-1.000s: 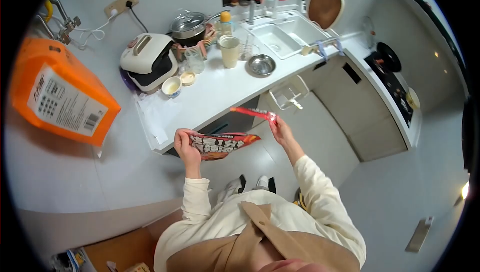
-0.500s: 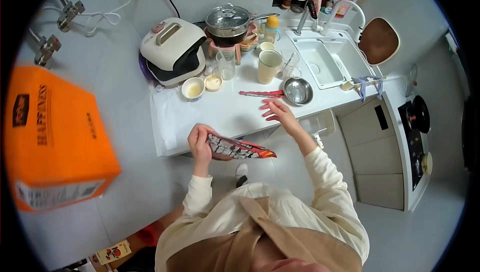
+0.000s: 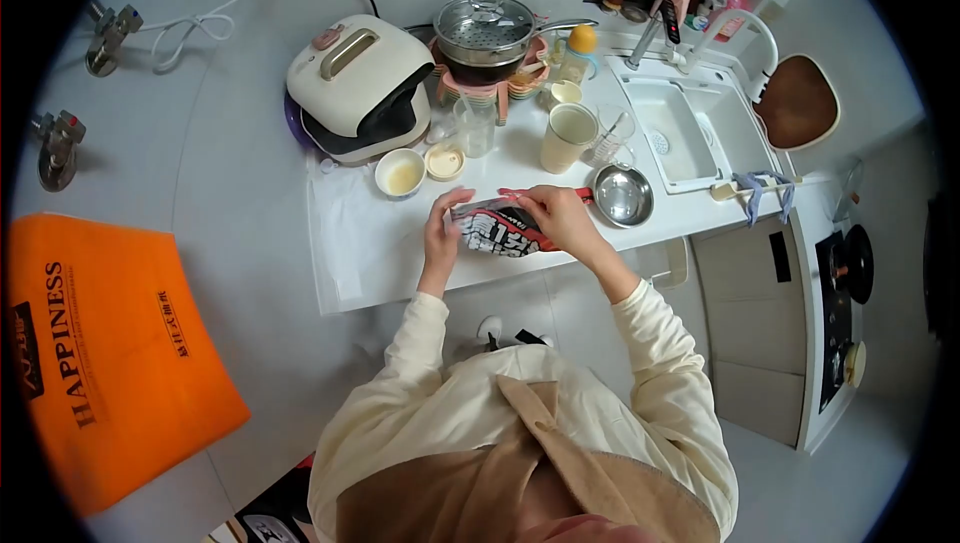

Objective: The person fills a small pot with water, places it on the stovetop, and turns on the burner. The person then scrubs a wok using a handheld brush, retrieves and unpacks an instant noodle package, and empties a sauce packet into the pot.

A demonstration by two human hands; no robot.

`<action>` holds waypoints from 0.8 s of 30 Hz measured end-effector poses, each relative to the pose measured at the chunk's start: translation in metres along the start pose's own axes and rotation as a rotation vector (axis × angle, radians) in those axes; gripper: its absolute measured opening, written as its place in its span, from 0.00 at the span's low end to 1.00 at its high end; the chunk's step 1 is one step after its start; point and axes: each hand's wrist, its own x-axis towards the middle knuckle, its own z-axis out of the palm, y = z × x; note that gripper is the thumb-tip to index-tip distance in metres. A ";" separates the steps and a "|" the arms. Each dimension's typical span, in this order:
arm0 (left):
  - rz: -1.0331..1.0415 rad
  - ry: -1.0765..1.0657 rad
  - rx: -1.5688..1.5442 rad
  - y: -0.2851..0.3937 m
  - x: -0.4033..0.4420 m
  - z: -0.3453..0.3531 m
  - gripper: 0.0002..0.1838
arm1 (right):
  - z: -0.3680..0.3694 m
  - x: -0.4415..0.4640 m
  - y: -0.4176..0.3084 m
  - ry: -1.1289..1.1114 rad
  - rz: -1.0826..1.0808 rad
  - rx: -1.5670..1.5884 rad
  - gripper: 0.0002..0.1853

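Note:
A red and black printed food packet [image 3: 492,230] with white lettering is held up over the front edge of the counter. My left hand [image 3: 441,235] grips its left end. With fingers pinched on the packet's upper edge, my right hand [image 3: 562,220] holds it towards the right side. Partly hidden behind this hand, a narrow red strip [image 3: 585,193] lies on the counter. Just right of it is a steel bowl [image 3: 622,195]. Beyond my left hand stand a white bowl [image 3: 400,174] with pale yellow liquid and a small cream-coloured dish [image 3: 444,162].
A white cooker [image 3: 355,83], a lidded pan [image 3: 485,28], a clear jug [image 3: 474,128] and a tall cream cup [image 3: 568,138] stand farther back. The double sink [image 3: 668,138] is at right. An orange box [image 3: 125,353] stands at left.
The packet has been raised from below the counter edge to over it. My right hand, earlier apart with spread fingers, has closed on its top edge. The head view has shifted.

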 end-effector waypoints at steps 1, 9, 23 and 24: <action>0.033 -0.017 0.070 -0.016 -0.006 -0.005 0.42 | 0.000 0.005 -0.001 0.050 -0.058 -0.014 0.08; 0.000 -0.221 0.524 -0.067 -0.045 -0.018 0.49 | -0.009 -0.014 -0.022 -0.197 -0.311 -0.139 0.08; -0.125 -0.324 0.524 -0.076 -0.027 0.012 0.31 | 0.010 -0.013 0.011 -0.383 -0.067 -0.990 0.28; -0.027 -0.429 0.714 -0.076 -0.023 0.011 0.33 | 0.006 -0.011 0.017 -0.356 -0.142 -0.922 0.19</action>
